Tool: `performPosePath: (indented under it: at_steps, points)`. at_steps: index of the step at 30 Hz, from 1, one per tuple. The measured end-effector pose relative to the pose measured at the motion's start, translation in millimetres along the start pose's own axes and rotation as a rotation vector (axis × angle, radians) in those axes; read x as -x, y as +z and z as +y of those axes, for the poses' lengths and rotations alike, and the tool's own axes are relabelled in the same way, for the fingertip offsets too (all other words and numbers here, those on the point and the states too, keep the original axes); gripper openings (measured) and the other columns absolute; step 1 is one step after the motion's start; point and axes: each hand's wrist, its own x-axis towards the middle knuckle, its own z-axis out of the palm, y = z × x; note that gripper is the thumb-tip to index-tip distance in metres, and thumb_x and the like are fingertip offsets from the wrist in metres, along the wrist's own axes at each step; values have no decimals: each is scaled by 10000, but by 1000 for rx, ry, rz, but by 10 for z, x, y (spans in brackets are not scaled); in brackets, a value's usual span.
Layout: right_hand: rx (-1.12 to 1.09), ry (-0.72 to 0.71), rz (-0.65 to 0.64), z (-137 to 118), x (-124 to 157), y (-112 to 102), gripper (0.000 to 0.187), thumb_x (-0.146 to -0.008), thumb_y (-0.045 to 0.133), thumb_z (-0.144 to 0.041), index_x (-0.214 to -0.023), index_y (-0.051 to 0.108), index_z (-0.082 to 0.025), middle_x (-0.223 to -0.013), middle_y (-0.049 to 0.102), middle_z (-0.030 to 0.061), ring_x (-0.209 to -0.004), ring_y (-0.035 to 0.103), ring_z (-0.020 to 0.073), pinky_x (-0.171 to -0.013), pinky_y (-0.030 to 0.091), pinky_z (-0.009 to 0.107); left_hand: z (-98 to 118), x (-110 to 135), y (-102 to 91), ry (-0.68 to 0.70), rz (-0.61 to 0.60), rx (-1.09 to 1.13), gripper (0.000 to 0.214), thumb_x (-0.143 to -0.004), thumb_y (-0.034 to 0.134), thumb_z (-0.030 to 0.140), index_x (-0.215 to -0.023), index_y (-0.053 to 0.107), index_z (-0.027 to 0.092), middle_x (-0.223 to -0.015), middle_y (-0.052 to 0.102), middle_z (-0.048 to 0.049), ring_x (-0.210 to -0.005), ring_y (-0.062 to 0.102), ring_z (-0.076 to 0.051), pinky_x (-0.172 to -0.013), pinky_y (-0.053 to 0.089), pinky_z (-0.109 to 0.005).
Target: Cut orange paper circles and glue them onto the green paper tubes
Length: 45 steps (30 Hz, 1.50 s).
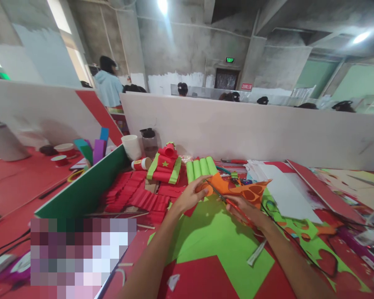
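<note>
Two bare hands met over the middle of a red-covered table [6,182]. The left hand [193,193], thumb and fingers drawn close together, pinched the left end of a sheet of bright orange paper [254,192]. The right hand [241,207] was closed around a pair of scissors with red handles and dark metal blades [220,196]; the blades pointed up and left, against the orange paper beside the left fingers. How far apart the blades stood could not be told. The orange paper was held above the table between the hands, and its right part, with rounded holes, stretched out past the right hand to a point.

Beneath the hands lay large lime-green paper [212,232], with deep red paper [199,276] nearer the wearer. Just beyond the left hand, pale green paper rolls [201,167] lay side by side. Farther left stood a red paper model with green edging and a yellow star [165,163], near a heap of pleated red paper strips [134,193]. To the right of the right hand, lime-green offcuts with round holes [326,253] were spread out. Behind everything ran a low white partition [252,128]; beyond it stood a person in a pale blue hooded top [107,88].
</note>
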Motion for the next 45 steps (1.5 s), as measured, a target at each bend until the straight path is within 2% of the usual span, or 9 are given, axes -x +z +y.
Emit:
performPosePath:
  at_steps: [4,9,13,18,22,28,32,38,45]
  points:
    - [-183,-21,-68,-78,-71,73,542,-902,568,-615,-1228,625,-186,-575,416,-77,-389,313,62,-388,309,205,-9,-19,15,-4,114,121,652,-818,741,364,-1409,496,240,-889,552,-2,-696,536,-114,-633,468,-236]
    - [-258,-91,-8,46,-147,113,647,-835,604,-702,-1222,599,-183,-592,459,-73,-372,368,61,-360,316,193,6,-46,40,3,242,357,693,-719,832,300,-1336,524,239,-953,610,-12,-767,621,-128,-695,489,-239]
    - [-335,-186,19,66,-185,194,738,-786,599,-779,-1212,574,-177,-635,483,-66,-358,371,42,-349,308,179,-52,-58,114,-14,251,585,656,-694,864,280,-1266,549,215,-886,654,-8,-752,646,-122,-687,490,-220]
    - [-388,-241,84,-35,-197,351,753,-765,587,-815,-1153,580,-169,-641,475,-62,-359,374,39,-349,317,178,-89,-67,278,-59,261,764,493,-638,912,263,-1022,617,171,-834,680,-5,-700,644,-85,-710,514,-201]
    - [-388,-241,93,-47,-209,445,727,-775,578,-811,-1139,569,-181,-641,455,-68,-369,373,44,-349,334,181,-37,-62,382,-34,232,768,462,-636,915,285,-982,639,153,-848,694,-21,-684,644,-88,-676,508,-197]
    - [-297,-248,127,53,-242,480,714,-789,555,-813,-1151,552,-197,-634,450,-73,-388,389,62,-360,361,190,-25,-86,410,-11,293,721,508,-604,924,291,-988,615,171,-919,705,-29,-701,657,-108,-682,522,-225]
    - [-268,-230,118,103,-252,439,673,-822,571,-763,-1188,540,-199,-640,441,-78,-396,396,62,-370,357,188,-47,-112,373,-49,369,703,524,-578,929,281,-971,595,188,-871,696,-2,-680,657,-104,-687,525,-223]
    - [-264,-160,66,145,-225,332,603,-869,591,-675,-1232,523,-198,-619,438,-88,-383,393,67,-368,325,189,-61,-136,295,-13,472,697,418,-600,905,317,-846,600,171,-872,678,1,-673,640,-85,-662,512,-199]
    - [-173,-146,-7,5,-129,191,546,-903,556,-646,-1238,551,-214,-652,452,-64,-408,386,76,-394,317,207,-53,-137,196,16,499,493,389,-651,865,373,-908,658,167,-857,687,1,-637,622,-94,-660,515,-224]
